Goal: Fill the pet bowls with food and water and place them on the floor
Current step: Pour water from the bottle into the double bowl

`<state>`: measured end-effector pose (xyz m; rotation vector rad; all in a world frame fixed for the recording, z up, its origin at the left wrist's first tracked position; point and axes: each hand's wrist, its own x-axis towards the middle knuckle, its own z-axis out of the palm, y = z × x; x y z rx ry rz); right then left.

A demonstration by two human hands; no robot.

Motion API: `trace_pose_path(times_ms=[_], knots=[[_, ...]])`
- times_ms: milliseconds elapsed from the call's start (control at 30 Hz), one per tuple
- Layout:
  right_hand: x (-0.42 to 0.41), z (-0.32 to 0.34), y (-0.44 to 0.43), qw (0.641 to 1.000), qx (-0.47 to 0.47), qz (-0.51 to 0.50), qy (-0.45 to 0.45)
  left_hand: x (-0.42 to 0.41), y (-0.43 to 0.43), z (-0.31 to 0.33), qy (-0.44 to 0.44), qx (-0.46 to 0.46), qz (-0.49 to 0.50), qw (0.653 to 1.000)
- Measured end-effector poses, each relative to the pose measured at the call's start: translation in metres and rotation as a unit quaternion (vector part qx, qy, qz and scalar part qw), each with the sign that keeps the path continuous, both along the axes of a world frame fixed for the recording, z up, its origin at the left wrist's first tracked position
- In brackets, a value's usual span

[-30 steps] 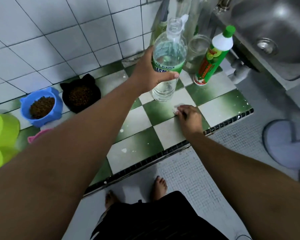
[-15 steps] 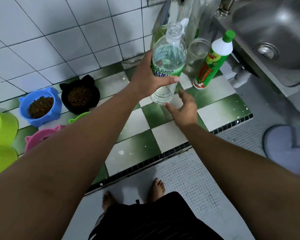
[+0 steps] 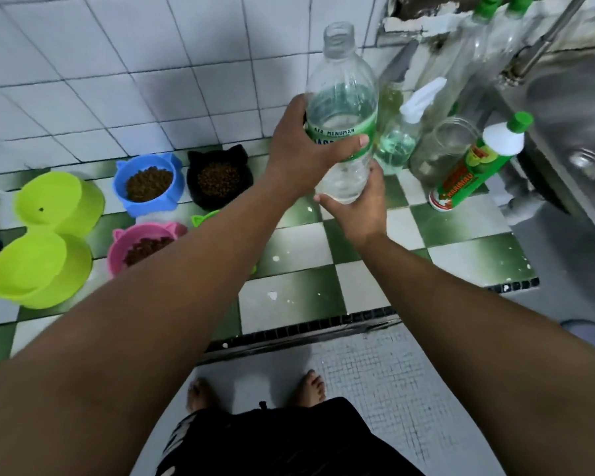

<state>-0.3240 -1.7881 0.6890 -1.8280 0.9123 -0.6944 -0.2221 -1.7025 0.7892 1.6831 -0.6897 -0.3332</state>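
My left hand [image 3: 303,152] grips an uncapped clear water bottle [image 3: 344,97] with a green label, held upright above the checkered counter [image 3: 323,293] and partly full. My right hand [image 3: 354,207] cups the bottle's base from below. To the left stand a blue bowl [image 3: 145,185] and a black bowl [image 3: 217,178], both holding brown kibble. A pink bowl [image 3: 141,245] with kibble sits in front of them, partly behind my left arm. A green bowl [image 3: 203,219] shows only its rim. Two lime-green bowls [image 3: 49,235] at the far left look empty.
Behind the bottle stand a spray bottle [image 3: 399,142], an empty glass jar [image 3: 440,149] and a green-and-white squeeze bottle [image 3: 478,163]. A steel sink [image 3: 571,132] lies at the right. A drain grate [image 3: 306,331] edges the counter. My bare feet stand on the grey floor [image 3: 375,389].
My right hand left the counter and came up under the bottle's base. The bottle rose higher in my left hand. The view shifted, bringing the pink and lime bowls into sight.
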Motion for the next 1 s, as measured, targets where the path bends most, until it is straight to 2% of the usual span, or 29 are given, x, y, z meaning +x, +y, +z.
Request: trace_pose_path(times_ms=[367, 600, 733, 1000], knots=[[0.114, 0.026, 0.109, 0.985, -0.102, 0.138, 0.020, 0.090, 0.157, 0.019, 0.051, -0.061, 0.155, 0.985], [0.162, 0.045, 0.180, 0.949, -0.239, 0.192, 0.067, 0.144, 0.247, 0.003, 0.130, -0.102, 0.217, 0.962], [0.186, 0.043, 0.204, 0.931, -0.280, 0.210, 0.100, 0.170, 0.280, -0.013, 0.181, -0.098, 0.229, 0.952], [0.194, 0.031, 0.214, 0.915, -0.323, 0.197, 0.142, 0.188, 0.293, -0.037, 0.302, -0.099, 0.174, 0.932]])
